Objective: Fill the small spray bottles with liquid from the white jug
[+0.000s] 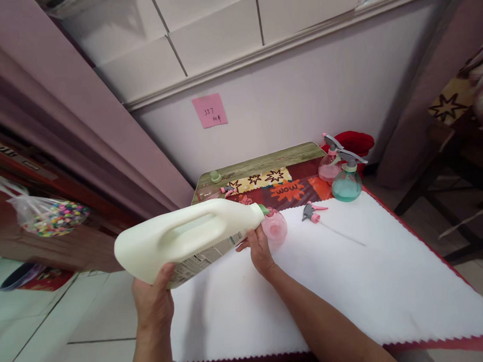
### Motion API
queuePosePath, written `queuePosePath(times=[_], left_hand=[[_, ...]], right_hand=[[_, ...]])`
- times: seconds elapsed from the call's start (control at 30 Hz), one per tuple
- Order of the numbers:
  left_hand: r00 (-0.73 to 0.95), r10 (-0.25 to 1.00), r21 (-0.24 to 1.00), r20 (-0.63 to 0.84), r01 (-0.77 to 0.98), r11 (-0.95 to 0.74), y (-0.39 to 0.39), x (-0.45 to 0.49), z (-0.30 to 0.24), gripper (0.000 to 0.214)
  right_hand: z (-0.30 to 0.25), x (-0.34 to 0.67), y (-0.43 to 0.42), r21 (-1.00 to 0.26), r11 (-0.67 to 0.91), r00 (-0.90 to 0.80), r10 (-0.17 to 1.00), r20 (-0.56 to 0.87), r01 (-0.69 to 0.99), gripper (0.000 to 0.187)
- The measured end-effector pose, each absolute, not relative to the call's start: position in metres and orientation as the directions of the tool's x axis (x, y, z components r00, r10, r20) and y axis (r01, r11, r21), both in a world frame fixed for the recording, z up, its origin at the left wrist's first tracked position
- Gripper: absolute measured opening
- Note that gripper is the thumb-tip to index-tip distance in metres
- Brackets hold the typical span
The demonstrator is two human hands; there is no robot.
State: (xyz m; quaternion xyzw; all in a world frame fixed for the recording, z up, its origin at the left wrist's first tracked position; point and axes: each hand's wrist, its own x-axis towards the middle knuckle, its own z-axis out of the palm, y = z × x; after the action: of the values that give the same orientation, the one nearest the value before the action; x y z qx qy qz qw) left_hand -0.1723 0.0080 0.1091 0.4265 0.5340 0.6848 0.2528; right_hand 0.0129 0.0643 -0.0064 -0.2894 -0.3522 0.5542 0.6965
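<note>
A large pale-green detergent jug (147, 240) is tilted on its side above the table, its mouth pointing right. My left hand (154, 299) grips it near the base. Under the neck, my right hand (260, 254) holds the jug with its fingers against the label side. The jug's green spout meets the opening of a round pink bottle (276, 230), which stands on the white cloth (248, 305). I cannot make out any liquid flowing between them. Right of the pink bottle lies a grey and pink spray head (314, 214) with its long clear tube.
Two filled spray bottles, one pink (329, 168) and one teal (347, 187), stand at the back right beside a red cloth item (355, 143). A green cap (216, 176) and a lying spray bottle (210, 193) are at the back left. A wall closes off the far side.
</note>
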Motion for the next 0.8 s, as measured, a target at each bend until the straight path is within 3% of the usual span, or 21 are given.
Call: queuePosePath(times=[0.8], left_hand=[[-0.529, 0.801, 0.959, 0.281, 0.119, -0.258, 0.0067, -0.173, 0.1097, 0.067]], right_hand=[[-0.0071, 0.0123, 0.0642, -0.788, 0.225, 0.142, 0.974, 0.175, -0.574, 0.056]])
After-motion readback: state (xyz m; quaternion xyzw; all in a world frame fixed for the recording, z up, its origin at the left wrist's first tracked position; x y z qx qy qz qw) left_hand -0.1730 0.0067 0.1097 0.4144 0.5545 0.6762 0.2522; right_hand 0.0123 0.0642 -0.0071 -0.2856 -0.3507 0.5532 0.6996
